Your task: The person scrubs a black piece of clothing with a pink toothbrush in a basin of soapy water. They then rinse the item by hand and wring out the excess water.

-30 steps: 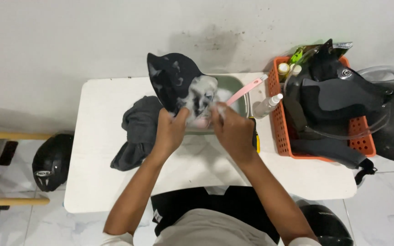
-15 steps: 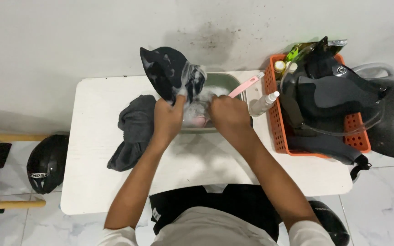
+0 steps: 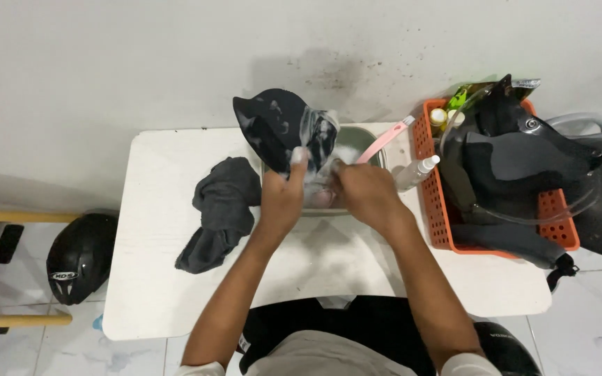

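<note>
Left hand [image 3: 283,195], seen from above, is closed on the near edge of a dark helmet pad [image 3: 281,129], which is flecked with white foam and held tilted over the left rim of a grey basin [image 3: 365,136]. Right hand [image 3: 365,195] is curled shut at the near side of the basin, pressed against the lathered right part of the pad; whether anything else is held in it cannot be told. The basin is set at the far middle of a white counter [image 3: 155,278], against a pale wall [image 3: 106,63] marked with dark specks. A pink handle [image 3: 384,141] is seen rising slantwise from the basin toward the right. Just right of the basin a white spray bottle [image 3: 416,173] is laid. A crumpled grey cloth [image 3: 221,209] is placed on the counter, just left of the left hand. At the right end of the counter an orange slotted basket [image 3: 432,202] is filled with dark helmet parts [image 3: 524,163] and a clear visor, small bottles being lodged at its far left corner. On the tiled floor to the left a black helmet [image 3: 78,254] is set.
</note>
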